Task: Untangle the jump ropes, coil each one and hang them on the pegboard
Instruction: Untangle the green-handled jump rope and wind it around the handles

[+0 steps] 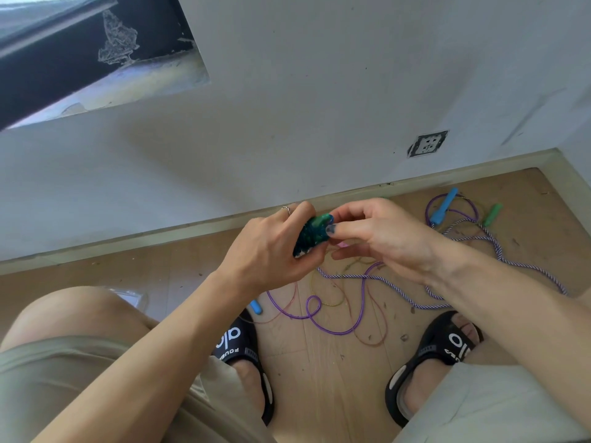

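Left hand grips a tight dark green coiled rope bundle with its green handle poking out the top; right hand pinches the handle end between thumb and forefinger. Bundle looks light and soft, cord wound snug, so I'd hold it by the wraps, not the slick plastic handle, or the coil may spring loose.

Rest of the job sits on the wood floor between my feet: thin purple cord, limp and springy, likely to kink; striped braided rope, thicker and floppy, probably the easiest to coil. They cross each other and some fine pink and yellow strands.

Blue handle and another green handle lie near the skirting; a second blue handle sits just beside my left sandal. Pegboard not in view. Cords lie close to both sandals, so there's a snag risk if I shift.
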